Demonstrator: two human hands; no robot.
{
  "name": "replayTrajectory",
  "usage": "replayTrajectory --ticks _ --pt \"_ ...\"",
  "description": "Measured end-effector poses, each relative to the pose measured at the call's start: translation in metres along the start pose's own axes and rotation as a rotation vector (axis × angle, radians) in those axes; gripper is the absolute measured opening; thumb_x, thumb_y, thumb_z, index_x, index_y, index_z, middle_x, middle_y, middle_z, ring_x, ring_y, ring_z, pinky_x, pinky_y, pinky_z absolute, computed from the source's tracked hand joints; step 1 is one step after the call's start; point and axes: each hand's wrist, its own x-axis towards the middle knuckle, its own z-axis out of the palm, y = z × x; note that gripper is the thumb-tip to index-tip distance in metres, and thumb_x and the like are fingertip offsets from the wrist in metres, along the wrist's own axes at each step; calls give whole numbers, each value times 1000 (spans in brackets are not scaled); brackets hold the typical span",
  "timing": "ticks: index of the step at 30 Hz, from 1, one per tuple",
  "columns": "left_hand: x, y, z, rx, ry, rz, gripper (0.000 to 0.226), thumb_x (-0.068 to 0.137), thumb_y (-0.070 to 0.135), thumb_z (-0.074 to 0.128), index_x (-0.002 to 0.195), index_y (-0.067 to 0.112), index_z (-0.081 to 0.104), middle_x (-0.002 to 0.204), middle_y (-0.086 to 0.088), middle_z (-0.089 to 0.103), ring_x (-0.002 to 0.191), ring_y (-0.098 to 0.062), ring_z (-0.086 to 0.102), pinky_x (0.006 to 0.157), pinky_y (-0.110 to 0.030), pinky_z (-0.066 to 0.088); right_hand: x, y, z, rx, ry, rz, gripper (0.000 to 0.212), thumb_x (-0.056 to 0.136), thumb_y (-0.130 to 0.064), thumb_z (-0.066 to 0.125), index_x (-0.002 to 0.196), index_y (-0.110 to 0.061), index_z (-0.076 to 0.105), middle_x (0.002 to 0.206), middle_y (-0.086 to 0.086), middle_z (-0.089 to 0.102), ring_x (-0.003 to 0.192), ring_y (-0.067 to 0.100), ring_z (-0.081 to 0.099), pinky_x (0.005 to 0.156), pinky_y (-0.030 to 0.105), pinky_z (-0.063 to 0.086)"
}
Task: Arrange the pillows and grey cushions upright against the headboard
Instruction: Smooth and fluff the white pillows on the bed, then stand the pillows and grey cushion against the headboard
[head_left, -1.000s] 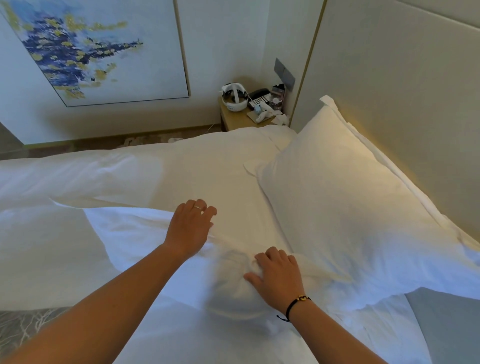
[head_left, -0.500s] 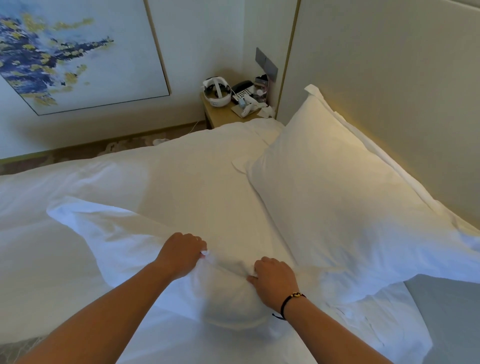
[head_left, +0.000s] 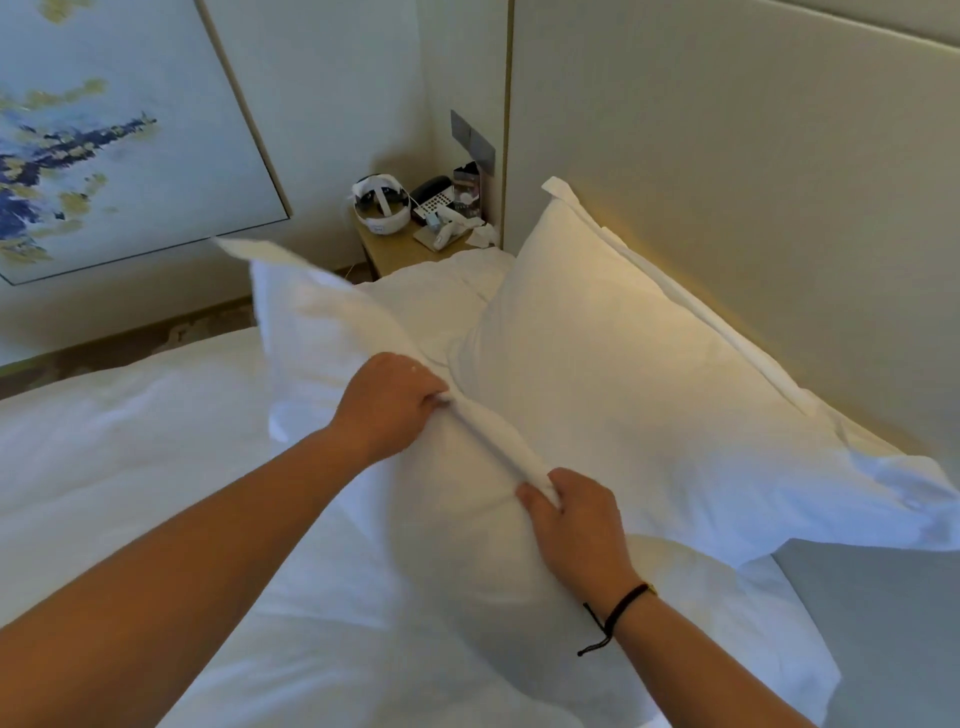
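A white pillow is lifted off the bed and stands on edge in front of me. My left hand grips its upper edge, and my right hand grips the same edge nearer to me. Another white pillow leans slanted against the beige headboard on the right, just beyond the held one. A grey cushion shows at the lower right, partly under the leaning pillow's corner.
The white duvet covers the bed to the left. A wooden nightstand in the far corner carries a white headset, a phone and small items. A framed painting hangs on the left wall.
Both hands closed on the flat pillow's edge and raised it from the duvet. It now stands on edge, closer to the leaning pillow.
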Motion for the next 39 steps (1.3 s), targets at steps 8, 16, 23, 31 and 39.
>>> replayTrajectory --ticks 8,16,23,31,39 --pt "0 97 102 -205 -614 -255 79 94 48 58 156 33 11 167 2 3 150 -26 14 118 -51 26 59 112 -1 -29 -188 559 19 89 -31 60 96 -13 59 94 4 63 71 20 59 61 29 47" --pt "-67 79 140 -365 -630 -363 73 95 52 53 155 35 15 166 4 10 151 -17 18 120 -41 25 34 101 14 -209 -170 304 51 93 -41 55 138 -23 41 129 6 54 111 25 55 88 36 46" --pt "-155 14 121 -469 -358 -724 39 94 51 53 131 38 53 132 14 59 119 -11 57 100 -34 46 -14 18 72 -351 -273 -209 51 93 -44 55 140 -30 40 148 1 37 135 20 38 112 36 30" --pt "-384 -31 98 -544 -52 -1422 19 93 38 48 92 37 67 98 16 69 91 -11 66 83 -30 53 -90 -72 190 -343 -794 -557 53 93 -38 57 141 -30 37 143 -5 38 122 15 51 100 33 42" --pt "-615 -12 121 -459 187 -1962 39 97 39 52 135 30 52 141 6 52 122 -16 54 88 -34 50 -202 -159 326 -471 -1176 -935 56 93 -35 56 145 -29 33 151 -10 33 132 13 42 107 34 38"
